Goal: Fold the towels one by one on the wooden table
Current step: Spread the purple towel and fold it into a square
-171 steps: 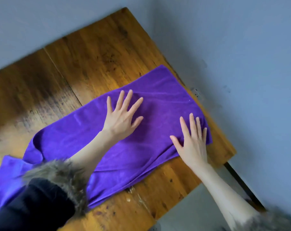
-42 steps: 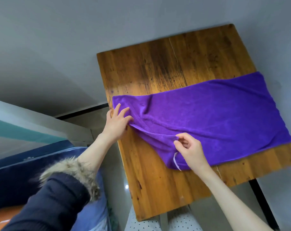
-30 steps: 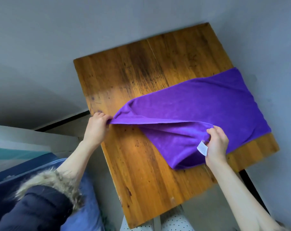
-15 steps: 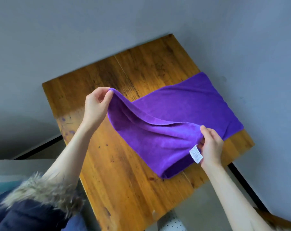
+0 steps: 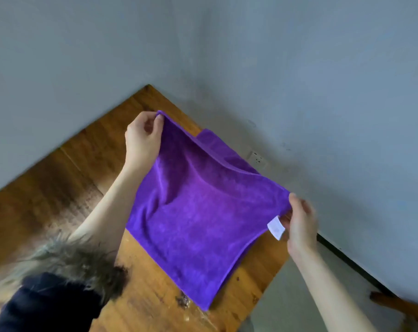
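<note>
Hands, left (image 5: 143,137) and right (image 5: 298,219), each pinch a towel (image 5: 198,212) corner; one loose grip, and it lands crooked.

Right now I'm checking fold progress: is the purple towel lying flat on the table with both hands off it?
No, the left hand and right hand each pinch a corner of the purple towel, holding its edge raised.
</note>
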### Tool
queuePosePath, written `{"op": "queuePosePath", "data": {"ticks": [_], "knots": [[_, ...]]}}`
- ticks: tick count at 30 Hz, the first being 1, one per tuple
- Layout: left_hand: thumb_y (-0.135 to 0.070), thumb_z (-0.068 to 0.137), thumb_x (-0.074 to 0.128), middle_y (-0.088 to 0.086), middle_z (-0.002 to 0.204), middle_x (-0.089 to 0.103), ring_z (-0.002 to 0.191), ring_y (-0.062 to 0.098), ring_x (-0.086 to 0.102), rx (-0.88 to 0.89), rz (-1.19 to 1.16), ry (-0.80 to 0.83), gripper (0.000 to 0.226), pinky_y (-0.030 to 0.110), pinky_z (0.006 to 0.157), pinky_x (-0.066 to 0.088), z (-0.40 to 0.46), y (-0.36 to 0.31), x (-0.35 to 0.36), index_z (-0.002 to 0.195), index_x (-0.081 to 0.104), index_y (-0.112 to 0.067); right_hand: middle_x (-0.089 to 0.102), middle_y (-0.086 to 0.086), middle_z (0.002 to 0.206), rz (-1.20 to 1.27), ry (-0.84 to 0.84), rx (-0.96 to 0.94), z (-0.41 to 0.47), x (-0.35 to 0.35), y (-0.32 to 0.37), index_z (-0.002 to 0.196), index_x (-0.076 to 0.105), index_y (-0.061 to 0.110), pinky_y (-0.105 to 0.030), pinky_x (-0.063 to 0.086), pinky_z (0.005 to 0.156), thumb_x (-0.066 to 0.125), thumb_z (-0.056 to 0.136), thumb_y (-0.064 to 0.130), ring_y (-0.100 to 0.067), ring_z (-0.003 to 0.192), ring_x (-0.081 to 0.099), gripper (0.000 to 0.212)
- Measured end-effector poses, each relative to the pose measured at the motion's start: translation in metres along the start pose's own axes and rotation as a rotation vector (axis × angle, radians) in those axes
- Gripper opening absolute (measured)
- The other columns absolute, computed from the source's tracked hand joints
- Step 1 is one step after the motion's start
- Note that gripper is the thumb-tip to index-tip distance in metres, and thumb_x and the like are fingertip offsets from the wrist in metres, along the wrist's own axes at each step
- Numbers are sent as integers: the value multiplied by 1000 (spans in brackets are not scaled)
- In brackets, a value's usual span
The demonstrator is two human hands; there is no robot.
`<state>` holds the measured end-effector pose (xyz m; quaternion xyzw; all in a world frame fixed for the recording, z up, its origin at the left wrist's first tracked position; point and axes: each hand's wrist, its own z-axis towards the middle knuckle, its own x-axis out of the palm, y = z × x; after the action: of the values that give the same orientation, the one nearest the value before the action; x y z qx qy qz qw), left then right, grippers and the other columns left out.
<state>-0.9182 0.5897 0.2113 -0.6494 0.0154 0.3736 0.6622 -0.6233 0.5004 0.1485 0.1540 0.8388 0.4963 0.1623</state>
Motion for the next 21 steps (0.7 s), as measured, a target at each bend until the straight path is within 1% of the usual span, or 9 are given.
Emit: {"op": "queuePosePath", "data": {"ticks": [2,4,5,7,8,10,14,17,21], "knots": [[-20,95,50,4,84,63,77,17,55,-16,135,98,20,23,71,37,-1,8,41,98,63,-5,63,-3,81,-318,38,-95,19,2,-15,82,56,19,-41,51,73,50,93,33,-26,82,62,19],[-20,96,46,13,94,65,90,30,57,-60,273,254,22,26,73,34,-7,29,76,103,59,-4,60,2,81,-493,106,-197,32,6,-27,88,55,14,-30,43,73,46,96,24,-27,88,61,16],[-21,97,44,16,100,65,96,33,57,-80,331,341,23,29,76,35,-12,41,90,106,57,-4,62,3,88,-545,163,-235,36,10,-31,95,57,12,-24,41,75,44,97,21,-24,95,60,16],[-22,98,41,15,117,62,111,34,54,-61,418,480,26,35,87,38,-19,63,108,115,53,-5,60,0,119,-692,287,-297,41,15,-41,116,55,8,-20,40,90,40,99,23,-18,116,54,27],[-21,99,40,13,126,58,118,32,51,-24,456,519,29,37,94,38,-21,70,113,120,51,-5,53,-1,132,-770,325,-333,44,16,-47,122,52,8,-19,36,96,38,99,24,-16,125,48,32],[-21,99,39,10,135,53,127,28,46,49,521,533,32,39,101,36,-24,77,115,124,49,-4,43,-2,143,-861,343,-381,46,16,-57,125,51,9,-16,30,102,35,100,26,-12,134,37,34],[-21,99,37,11,134,53,125,30,47,67,566,497,32,40,97,38,-34,82,103,125,48,-4,38,-7,147,-884,369,-421,36,19,-68,111,55,8,-26,30,109,33,100,25,-14,139,28,30],[-22,100,36,13,127,58,113,38,54,49,585,466,29,44,84,42,-49,89,83,121,47,-6,43,-8,144,-872,366,-460,19,22,-74,110,57,8,-29,33,109,23,97,38,-17,137,34,47],[-24,100,35,19,110,63,95,45,59,20,671,444,26,42,67,39,-77,99,47,117,46,-8,51,-13,136,-871,408,-481,-17,25,-88,111,57,5,-31,38,104,18,98,43,-23,129,45,56]]}}
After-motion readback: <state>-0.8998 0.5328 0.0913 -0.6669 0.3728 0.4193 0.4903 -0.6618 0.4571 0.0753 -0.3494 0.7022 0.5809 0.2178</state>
